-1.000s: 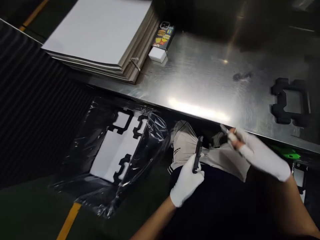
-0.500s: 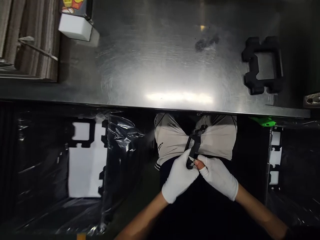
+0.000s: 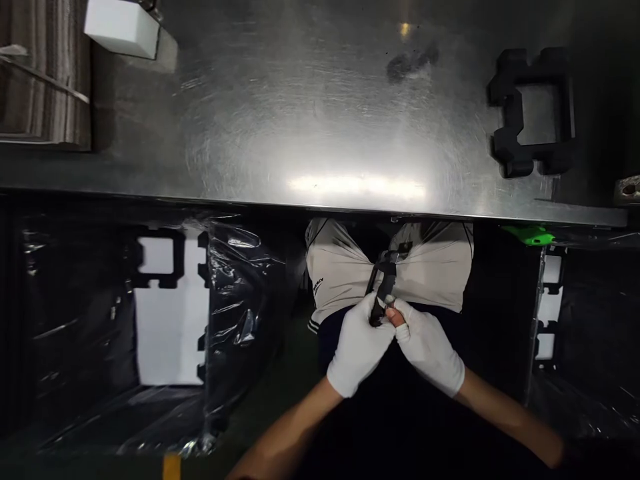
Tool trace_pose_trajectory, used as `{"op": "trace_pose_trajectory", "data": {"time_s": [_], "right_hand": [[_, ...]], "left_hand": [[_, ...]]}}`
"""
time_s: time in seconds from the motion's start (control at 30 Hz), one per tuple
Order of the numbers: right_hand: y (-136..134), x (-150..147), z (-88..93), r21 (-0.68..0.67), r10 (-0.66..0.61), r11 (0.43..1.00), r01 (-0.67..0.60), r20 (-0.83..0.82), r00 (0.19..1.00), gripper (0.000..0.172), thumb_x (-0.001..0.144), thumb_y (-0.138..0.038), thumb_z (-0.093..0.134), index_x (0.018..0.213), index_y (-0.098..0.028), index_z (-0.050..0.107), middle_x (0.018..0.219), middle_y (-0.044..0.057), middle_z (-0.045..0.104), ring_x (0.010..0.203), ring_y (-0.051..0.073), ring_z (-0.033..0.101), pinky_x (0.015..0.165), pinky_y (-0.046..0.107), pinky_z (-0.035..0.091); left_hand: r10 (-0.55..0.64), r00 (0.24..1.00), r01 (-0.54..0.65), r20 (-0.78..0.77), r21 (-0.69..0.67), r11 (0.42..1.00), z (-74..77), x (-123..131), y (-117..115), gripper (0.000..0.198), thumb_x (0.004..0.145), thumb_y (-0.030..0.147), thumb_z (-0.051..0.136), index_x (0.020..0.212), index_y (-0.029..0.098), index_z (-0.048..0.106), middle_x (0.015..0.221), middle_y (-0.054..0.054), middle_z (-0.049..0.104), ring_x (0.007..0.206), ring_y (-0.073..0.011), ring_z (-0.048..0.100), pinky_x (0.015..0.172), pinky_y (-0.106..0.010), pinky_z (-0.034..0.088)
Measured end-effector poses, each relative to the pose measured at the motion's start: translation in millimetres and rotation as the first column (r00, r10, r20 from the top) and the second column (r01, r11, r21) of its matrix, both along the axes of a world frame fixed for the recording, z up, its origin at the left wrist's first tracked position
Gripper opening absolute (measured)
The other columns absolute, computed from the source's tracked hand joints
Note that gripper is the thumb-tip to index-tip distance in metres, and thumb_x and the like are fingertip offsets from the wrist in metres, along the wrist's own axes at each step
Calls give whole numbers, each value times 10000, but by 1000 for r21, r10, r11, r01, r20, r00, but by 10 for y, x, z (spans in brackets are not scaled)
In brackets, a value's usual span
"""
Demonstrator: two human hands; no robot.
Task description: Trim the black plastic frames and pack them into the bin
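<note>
Over my lap, my left hand (image 3: 361, 347) in a white glove is closed round the lower end of a black notched frame (image 3: 386, 283), which is turned nearly edge-on to me. My right hand (image 3: 429, 347), gloved too with the thumb tip bare, is closed with its thumb against the frame's near end. A small pale edge shows by that thumb; whether it is a tool I cannot make out. Lying flat on the metal table is a similar black frame (image 3: 511, 127) with a square opening, at the right.
The steel table (image 3: 300, 127) ends in a straight front edge before my knees. A bundle of brown cardboard (image 3: 47, 80) and a white box (image 3: 123, 28) occupy its far left. Plastic-lined bins stand left and right, holding black frames (image 3: 173, 283). A green object (image 3: 530, 235) rests on the right bin.
My view has shifted slightly, so the table and its objects sit higher in the picture. Both hands stay together at the black frame, which has tilted a little.
</note>
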State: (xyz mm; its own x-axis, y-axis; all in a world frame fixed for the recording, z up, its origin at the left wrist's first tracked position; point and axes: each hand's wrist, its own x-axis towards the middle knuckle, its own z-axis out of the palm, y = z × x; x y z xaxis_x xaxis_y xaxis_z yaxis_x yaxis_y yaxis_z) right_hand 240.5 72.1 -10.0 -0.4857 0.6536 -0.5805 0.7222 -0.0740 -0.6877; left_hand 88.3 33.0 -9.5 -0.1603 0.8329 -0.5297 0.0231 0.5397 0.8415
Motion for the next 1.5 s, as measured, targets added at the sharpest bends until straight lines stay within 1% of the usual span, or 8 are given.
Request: {"op": "trace_pose_trajectory", "data": {"time_s": [0.17, 0.43, 0.53, 0.73, 1.0, 1.17, 1.33, 1.5], "right_hand": [[50, -22, 41, -4, -10, 1000, 10, -12, 1000, 516, 1143, -591, 211, 1022, -218, 546, 895, 74, 714, 761, 223, 665, 734, 320, 437], [95, -2, 76, -10, 118, 993, -118, 14, 993, 461, 1150, -520, 279, 1193, -216, 623, 1035, 76, 759, 851, 227, 708, 759, 320, 443], [97, 5, 59, -5, 115, 993, -116, -37, 993, 504, 1150, -526, 275, 1206, -211, 665, 1062, 75, 770, 857, 229, 713, 763, 333, 451], [23, -48, -19, -21, -3, 1000, 1, -78, 997, 579, 1135, -589, 284, 1279, -211, 699, 1060, 76, 774, 899, 250, 722, 810, 360, 480], [26, -39, -23, 36, -2, 999, 5, -81, 997, 511, 1139, -586, 273, 1043, -211, 608, 909, 47, 712, 775, 215, 643, 727, 351, 398], [87, 66, -99, 64, -131, 988, 142, -151, 980, 574, 1002, -716, 575, 765, -215, 426, 679, 2, 534, 615, 159, 456, 613, 321, 333], [164, -72, -79, 36, -247, 965, 260, -211, 946, 326, 1012, -532, 632, 1101, -222, 679, 969, 0, 740, 862, 172, 696, 811, 295, 495], [130, -113, -132, 69, -253, 958, 278, -253, 934, 311, 1034, -505, 600, 1000, -206, 680, 839, 1, 689, 739, 154, 620, 718, 277, 464]], "left_hand": [[-14, 999, 13, -49, -6, 1000, 29, 0, 17, 232, 895, 379, 620, 923, 151, 654, 818, -19, 651, 764, -162, 575, 732, -290, 505], [-15, 997, 14, 72, 2, 1000, 14, -93, 4, 384, 831, 251, 608, 1178, 127, 715, 1016, -49, 732, 931, -188, 668, 893, -305, 540], [-22, 997, 22, 75, -9, 1000, 28, -94, 2, 344, 842, 263, 613, 1147, 131, 705, 1028, -60, 734, 951, -199, 680, 909, -319, 543], [-46, 999, 46, 1, 10, 999, 14, -92, -8, 176, 861, 256, 557, 974, 151, 643, 871, -27, 652, 804, -169, 563, 781, -315, 497], [-16, 1000, 16, -16, -3, 1000, -38, -89, -25, 252, 863, 277, 547, 1041, 142, 665, 946, -40, 692, 875, -194, 626, 848, -337, 517], [-18, 998, 20, 67, -24, 1000, 5, -145, 0, 396, 776, 211, 557, 1141, 135, 691, 1027, -39, 715, 939, -192, 650, 906, -325, 527], [-30, 997, 30, 78, 8, 1000, 99, -100, 60, 342, 881, 299, 615, 1174, 128, 659, 1049, -60, 721, 960, -208, 671, 905, -337, 546], [-11, 997, 12, 74, -1, 1000, 79, -73, 38, 347, 870, 264, 610, 1186, 130, 656, 1017, -50, 692, 917, -197, 633, 884, -337, 522]]}}
